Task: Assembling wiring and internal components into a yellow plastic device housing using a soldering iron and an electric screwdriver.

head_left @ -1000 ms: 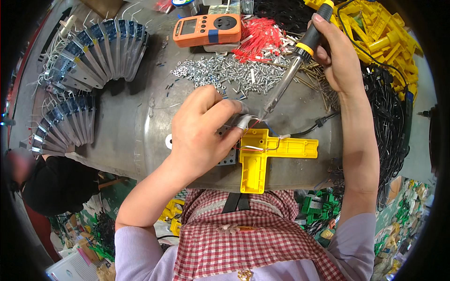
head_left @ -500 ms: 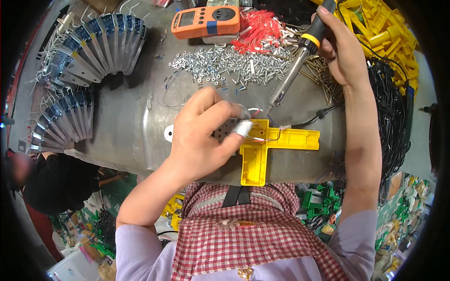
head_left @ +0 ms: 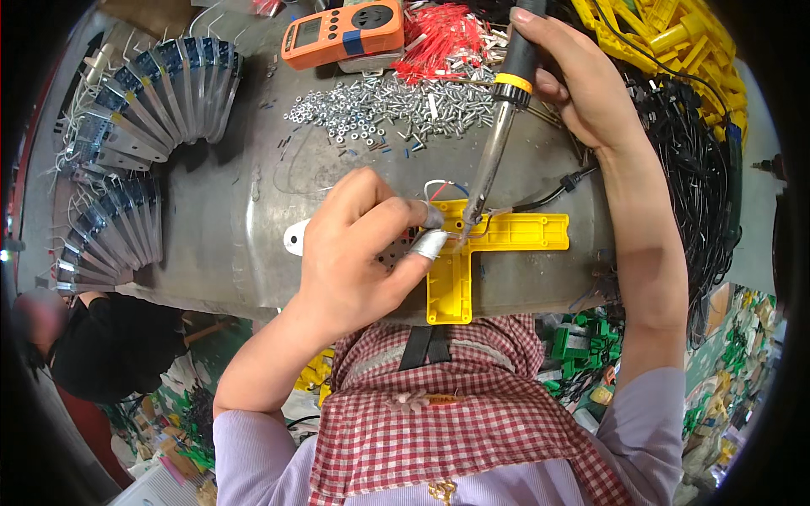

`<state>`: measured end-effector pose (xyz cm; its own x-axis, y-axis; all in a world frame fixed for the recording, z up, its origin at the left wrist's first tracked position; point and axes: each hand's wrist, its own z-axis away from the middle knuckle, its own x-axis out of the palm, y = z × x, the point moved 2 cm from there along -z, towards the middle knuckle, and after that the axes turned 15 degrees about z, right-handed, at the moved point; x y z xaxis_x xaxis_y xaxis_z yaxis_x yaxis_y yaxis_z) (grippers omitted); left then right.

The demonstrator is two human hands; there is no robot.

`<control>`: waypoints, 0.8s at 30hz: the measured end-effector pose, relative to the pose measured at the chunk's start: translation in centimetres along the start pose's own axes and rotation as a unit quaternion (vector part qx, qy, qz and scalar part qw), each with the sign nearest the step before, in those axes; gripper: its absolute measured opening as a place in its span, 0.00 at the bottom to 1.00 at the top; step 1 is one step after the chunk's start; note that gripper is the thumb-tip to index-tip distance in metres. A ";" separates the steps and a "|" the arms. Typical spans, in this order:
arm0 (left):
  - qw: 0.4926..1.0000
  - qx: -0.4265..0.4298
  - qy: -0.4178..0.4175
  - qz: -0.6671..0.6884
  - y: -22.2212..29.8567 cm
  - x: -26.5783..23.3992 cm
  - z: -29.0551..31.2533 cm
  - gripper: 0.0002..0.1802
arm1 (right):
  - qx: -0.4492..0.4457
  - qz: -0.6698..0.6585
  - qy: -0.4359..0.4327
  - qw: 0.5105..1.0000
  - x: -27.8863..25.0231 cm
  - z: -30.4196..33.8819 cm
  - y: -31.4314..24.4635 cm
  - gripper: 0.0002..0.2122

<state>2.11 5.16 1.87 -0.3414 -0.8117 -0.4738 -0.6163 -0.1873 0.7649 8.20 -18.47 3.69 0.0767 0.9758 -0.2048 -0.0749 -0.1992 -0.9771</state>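
My right hand (head_left: 582,80) grips the dark handle of a soldering iron (head_left: 494,152), its metal shaft slanting down to the yellow plastic housing (head_left: 519,232). The iron's tip is at thin wires (head_left: 458,239) over the middle of that open, ribbed housing. My left hand (head_left: 350,257) has white coverings on thumb and forefinger. These fingertips pinch at a thin wire beside the iron's tip; the exact grip is partly hidden. Under my left hand lies a perforated metal plate with a white rounded end (head_left: 294,239). A black cable (head_left: 548,199) runs into the housing.
Loose screws and nuts (head_left: 396,110) lie beyond my hands, with red-wired parts (head_left: 439,42) and an orange meter (head_left: 342,34) behind. Circuit-board assemblies (head_left: 169,101) stand at left. Yellow housings (head_left: 675,42) and black cables (head_left: 692,185) are piled at right. Another person (head_left: 114,346) is at lower left.
My right hand has moved left and brought the iron's tip down to the wires over the housing. My left hand stays at the housing. The whole view has shifted slightly.
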 end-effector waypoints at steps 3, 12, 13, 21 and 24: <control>1.000 -0.001 0.005 0.003 0.0 -0.1 0.1 0.13 | 0.020 -0.023 -0.017 0.999 0.4 0.1 -0.3 0.10; 1.000 0.005 -0.003 -0.004 0.1 0.2 0.3 0.13 | 0.013 -0.005 -0.021 1.000 0.5 0.4 -0.6 0.10; 1.000 -0.002 0.002 0.000 0.0 0.2 0.4 0.13 | 0.009 -0.006 -0.033 0.999 0.6 0.3 -0.6 0.10; 0.999 0.017 0.009 -0.043 -0.4 -0.7 -0.3 0.13 | 0.022 -0.018 -0.004 1.000 -0.7 0.1 -0.8 0.10; 0.985 0.046 0.043 -0.160 -2.7 -3.0 0.0 0.10 | 0.004 -0.033 0.124 0.992 -3.5 -0.7 -1.0 0.09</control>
<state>4.82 8.12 1.23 -0.0608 -0.7645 -0.6418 -0.7461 -0.3923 0.5380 8.73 -21.74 5.33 0.3238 0.9343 -0.1491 -0.0688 -0.1339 -0.9886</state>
